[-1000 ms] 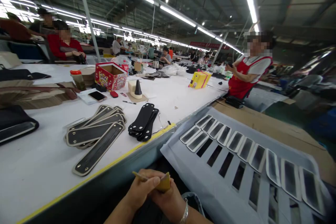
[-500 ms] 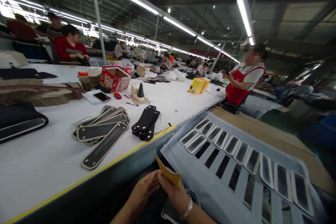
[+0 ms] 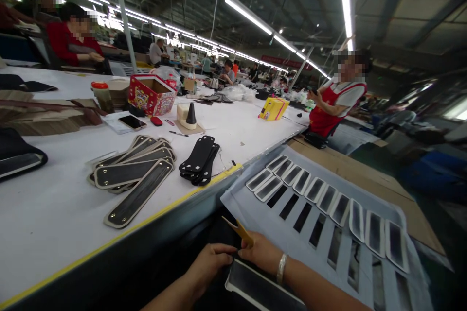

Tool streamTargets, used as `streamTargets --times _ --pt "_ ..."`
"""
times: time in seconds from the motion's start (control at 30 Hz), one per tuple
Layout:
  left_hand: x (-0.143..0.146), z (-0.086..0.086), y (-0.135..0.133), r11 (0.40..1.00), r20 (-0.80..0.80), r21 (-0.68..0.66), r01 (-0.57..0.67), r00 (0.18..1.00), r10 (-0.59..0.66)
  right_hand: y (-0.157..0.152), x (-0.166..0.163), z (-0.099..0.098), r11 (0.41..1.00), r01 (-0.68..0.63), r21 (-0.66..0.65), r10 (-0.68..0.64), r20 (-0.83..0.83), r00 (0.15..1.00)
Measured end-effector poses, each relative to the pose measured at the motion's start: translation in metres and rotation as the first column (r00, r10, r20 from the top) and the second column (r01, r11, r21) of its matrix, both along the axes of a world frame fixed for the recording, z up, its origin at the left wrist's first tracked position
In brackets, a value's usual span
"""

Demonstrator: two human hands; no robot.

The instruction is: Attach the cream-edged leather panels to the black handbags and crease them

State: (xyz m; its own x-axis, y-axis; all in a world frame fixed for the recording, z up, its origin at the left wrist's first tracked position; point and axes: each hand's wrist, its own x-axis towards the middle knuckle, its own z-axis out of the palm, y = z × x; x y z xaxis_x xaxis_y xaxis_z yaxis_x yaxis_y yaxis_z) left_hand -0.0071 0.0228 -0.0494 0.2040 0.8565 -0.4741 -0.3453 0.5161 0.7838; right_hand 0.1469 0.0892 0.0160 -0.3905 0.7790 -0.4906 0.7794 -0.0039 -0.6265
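My right hand point(image 3: 260, 252), with a silvery bracelet at the wrist, is closed around a bent yellow piece point(image 3: 241, 232) of stiff sheet. Its kind I cannot make out. Close beside it, my left hand point(image 3: 213, 262) has its thumb and forefinger brought together at the near corner of a dark panel. Whatever lies between those fingertips is hidden. The dark strap-like panel point(image 3: 260, 289) with a pale edge lies below both hands, partly covered by my right forearm.
Dark eyeleted strips point(image 3: 140, 192) and black pieces point(image 3: 200, 159) lie piled on the white table point(image 3: 65, 223). Pale-edged panels point(image 3: 339, 209) line a slotted grey surface point(image 3: 292, 248) at right. A red box point(image 3: 151, 97) and phone point(image 3: 132, 122) sit farther back. A person in a red apron point(image 3: 323, 116) stands ahead.
My right hand has moved right and lower with the yellow piece, which now points up and left. My left hand has shifted slightly right. More of the dark panel below shows.
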Motion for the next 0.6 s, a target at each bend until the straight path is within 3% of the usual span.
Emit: streamTargets --times 0.13,0.33,0.6 --pt "-0.003 0.004 -0.001 0.999 -0.068 -0.002 0.039 0.997 -0.039 0.002 -0.002 0.000 0.997 -0.013 -0.076 0.017 0.052 0.999" --pt "-0.013 -0.010 0.000 0.990 0.053 -0.092 0.111 0.993 -0.107 0.010 -0.011 -0.005 0.972 -0.024 -0.233 0.041 0.069 0.997" --pt "-0.014 -0.015 0.001 0.988 0.054 -0.099 0.116 0.992 -0.112 0.012 -0.011 -0.006 0.963 -0.075 -0.259 0.085 0.026 0.996"
